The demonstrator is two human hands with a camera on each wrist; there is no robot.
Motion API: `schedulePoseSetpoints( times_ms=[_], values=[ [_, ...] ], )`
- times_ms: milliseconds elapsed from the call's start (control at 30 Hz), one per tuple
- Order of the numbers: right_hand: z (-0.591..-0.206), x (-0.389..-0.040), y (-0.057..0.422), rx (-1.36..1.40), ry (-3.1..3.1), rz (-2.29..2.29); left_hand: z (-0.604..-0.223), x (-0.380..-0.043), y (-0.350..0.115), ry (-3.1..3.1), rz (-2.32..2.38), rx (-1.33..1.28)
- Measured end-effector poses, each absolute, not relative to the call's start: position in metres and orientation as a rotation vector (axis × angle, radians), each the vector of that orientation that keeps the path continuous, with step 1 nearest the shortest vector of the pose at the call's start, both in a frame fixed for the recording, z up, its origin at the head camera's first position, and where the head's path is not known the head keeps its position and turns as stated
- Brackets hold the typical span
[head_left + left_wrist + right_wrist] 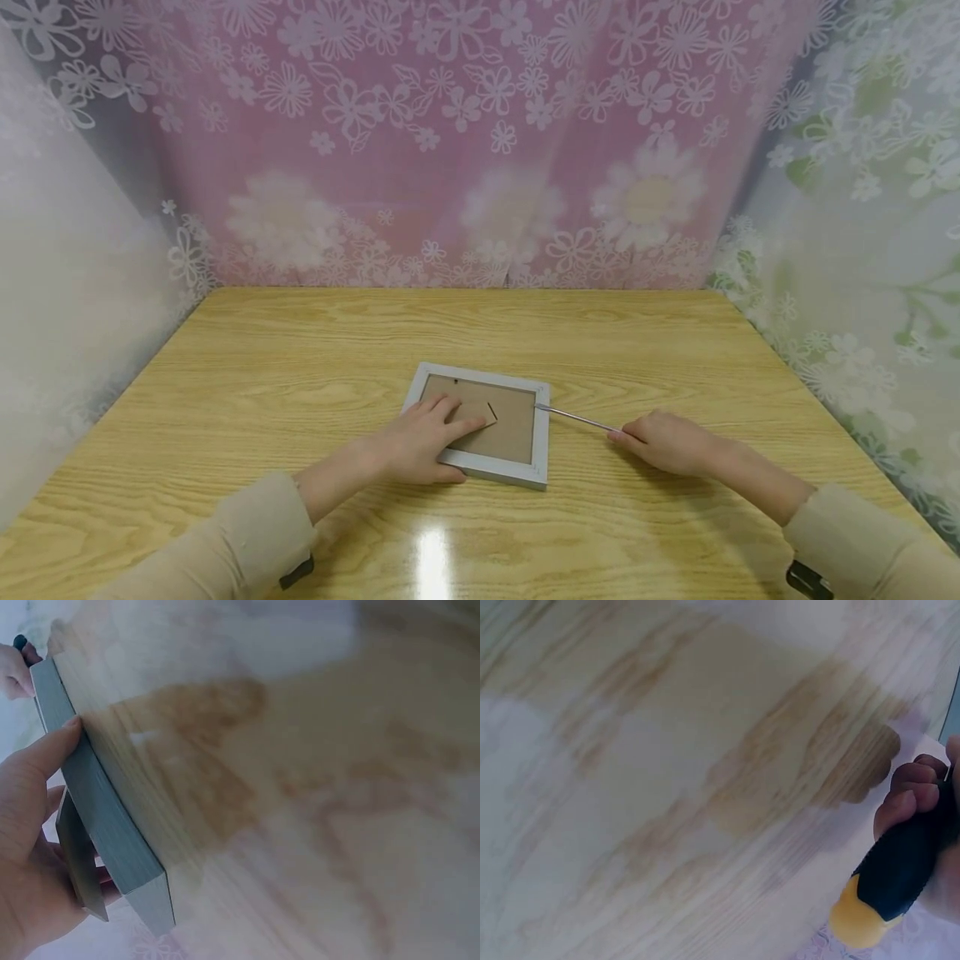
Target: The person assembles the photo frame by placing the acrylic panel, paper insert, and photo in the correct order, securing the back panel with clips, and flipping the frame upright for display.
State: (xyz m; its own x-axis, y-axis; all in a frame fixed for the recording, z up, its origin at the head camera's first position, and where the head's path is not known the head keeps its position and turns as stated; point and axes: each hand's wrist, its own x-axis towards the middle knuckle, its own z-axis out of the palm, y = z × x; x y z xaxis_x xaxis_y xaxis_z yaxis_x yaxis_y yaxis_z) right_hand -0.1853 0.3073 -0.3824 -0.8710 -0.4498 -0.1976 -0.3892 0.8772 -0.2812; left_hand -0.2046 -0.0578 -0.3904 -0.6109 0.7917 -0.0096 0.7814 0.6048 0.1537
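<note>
A picture frame (495, 468) lies back side up on the near half of the bench (300, 350), close to the middle, its brown backing (513, 433) uppermost. The left forearm reaches in from the near left, and the left hand (420, 442) rests palm down over the frame's left part. Its fingers are spread and fairly straight across the backing, while the thumb lies against the frame's near outer side.

From the near right comes the other forearm, angled left and toward the far side. The right hand (663, 442) is held low, right of the frame and apart from it, its fingers wrapped round the black and yellow handle (900, 862) of a screwdriver (577, 417). The metal shaft points left, its tip at the frame's right side, toward the far corner. Light sleeves (266, 529) cover both forearms short of the wrists.
</note>
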Motion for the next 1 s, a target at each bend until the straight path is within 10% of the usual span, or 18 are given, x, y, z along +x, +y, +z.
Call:
schedulePoseSetpoints(
  times_ms=[1000],
  values=[
    [-0.389, -0.188, 0.309, -0.701, 2.748, -0.375, -0.377, -0.206, -0.055, 2.693, 0.177, 1.281]
  ],
)
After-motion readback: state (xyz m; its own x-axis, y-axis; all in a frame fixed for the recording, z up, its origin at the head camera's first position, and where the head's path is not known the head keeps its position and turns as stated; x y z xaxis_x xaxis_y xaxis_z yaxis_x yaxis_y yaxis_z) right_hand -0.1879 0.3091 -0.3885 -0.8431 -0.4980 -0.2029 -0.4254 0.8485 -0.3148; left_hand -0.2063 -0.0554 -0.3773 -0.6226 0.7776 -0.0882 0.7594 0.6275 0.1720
